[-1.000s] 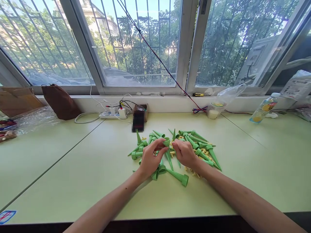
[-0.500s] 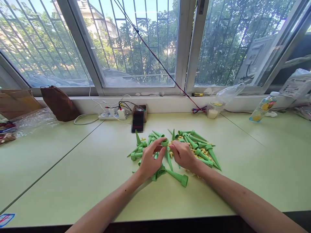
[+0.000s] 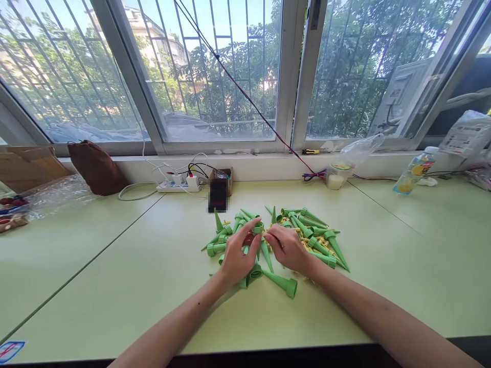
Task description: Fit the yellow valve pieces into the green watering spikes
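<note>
My left hand [image 3: 241, 253] is closed around a green plastic watering spike [image 3: 258, 227], its round open collar facing up between thumb and forefinger. Close beside that collar, my right hand [image 3: 287, 246] is pinched shut with its fingertips almost at the rim. Whatever sits in the right fingertips is too small to make out. Several more green spikes [image 3: 337, 250] lie in a loose heap around both hands, mixed with small yellow plastic pieces [image 3: 314, 247]. One spike [image 3: 282, 282] rests nearer to me, its wide collar pointing right.
Along the windowsill stand a power strip [image 3: 178, 187], a small box [image 3: 226, 179] with a blurred dark object before it, a clear tub [image 3: 335, 177] and a drink bottle [image 3: 416, 171]. A brown pouch [image 3: 97, 168] and crumpled plastic wrap [image 3: 63, 197] are at the left.
My right hand has moved slightly left, bringing its fingertips close to the collar of the held spike. The left hand keeps its grip, with the collar tilted a little lower.
</note>
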A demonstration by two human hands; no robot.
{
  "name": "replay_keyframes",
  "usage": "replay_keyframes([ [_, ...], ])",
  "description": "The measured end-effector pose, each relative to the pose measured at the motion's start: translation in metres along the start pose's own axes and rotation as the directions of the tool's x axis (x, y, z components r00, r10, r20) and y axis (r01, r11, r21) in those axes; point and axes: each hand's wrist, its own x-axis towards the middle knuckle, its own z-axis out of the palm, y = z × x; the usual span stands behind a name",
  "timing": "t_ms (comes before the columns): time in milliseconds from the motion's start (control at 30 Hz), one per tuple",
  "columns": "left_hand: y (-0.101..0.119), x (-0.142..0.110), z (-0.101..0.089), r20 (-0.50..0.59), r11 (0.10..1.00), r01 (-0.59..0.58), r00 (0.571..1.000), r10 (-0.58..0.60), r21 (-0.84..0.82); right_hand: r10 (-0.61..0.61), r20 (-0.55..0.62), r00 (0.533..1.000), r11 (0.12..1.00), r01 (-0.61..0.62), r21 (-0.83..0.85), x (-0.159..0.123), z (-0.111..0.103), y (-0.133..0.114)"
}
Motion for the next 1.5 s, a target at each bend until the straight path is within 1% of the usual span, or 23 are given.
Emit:
replay_keyframes([
  [167, -0.0017, -0.0007, 0.0020, -0.007, 0.998, 0.043, 0.999, -0.043, -0.047, -0.003, 0.032, 0.999, 1.000, 0.003, -0.003, 0.0001, 0.0007, 0.0001],
  [300, -0.0041, -0.0013, 0.0026, -0.001, 0.997, 0.043, 0.999, -0.043, -0.061, -0.030, 0.016, 0.999, 0.999, 0.030, -0.035, 0.0000, 0.0011, 0.0000],
  [400, -0.0035, -0.0009, 0.0013, 0.007, 0.999, 0.024, 1.000, -0.024, -0.036, -0.042, 0.007, 0.999, 0.998, 0.042, -0.052, -0.0006, 0.0015, 0.0004],
  [533, 0.0011, 0.0006, -0.0019, 0.065, 1.000, -0.028, 0.997, 0.028, -0.002, -0.031, -0.004, 1.000, 0.998, 0.031, -0.051, -0.0017, 0.0021, 0.0032],
  [667, 0.0015, 0.0011, -0.0019, 0.108, 1.000, -0.012, 0.994, 0.010, 0.023, -0.027, -0.004, 1.000, 0.998, 0.026, -0.057, -0.0021, 0.0017, 0.0052],
  [1000, -0.0022, 0.0012, 0.0000, 0.111, 0.999, -0.001, 0.994, -0.005, 0.052, -0.019, 0.030, 0.999, 0.996, 0.022, -0.086, -0.0028, 0.0011, 0.0049],
  [1233, -0.0012, -0.0009, 0.0026, 0.072, 0.996, 0.004, 0.997, -0.011, 0.090, -0.026, 0.037, 0.999, 0.995, 0.029, -0.098, -0.0019, 0.0017, 0.0041],
  [1400, 0.0009, -0.0018, 0.0028, 0.044, 0.995, -0.009, 0.999, 0.004, 0.104, 0.002, 0.056, 0.998, 0.999, 0.000, -0.041, -0.0013, 0.0009, 0.0024],
  [1500, 0.0002, -0.0021, 0.0027, 0.031, 0.996, 0.000, 1.000, -0.002, 0.085, 0.037, 0.099, 0.994, 0.999, -0.039, 0.009, -0.0010, 0.0001, 0.0013],
])
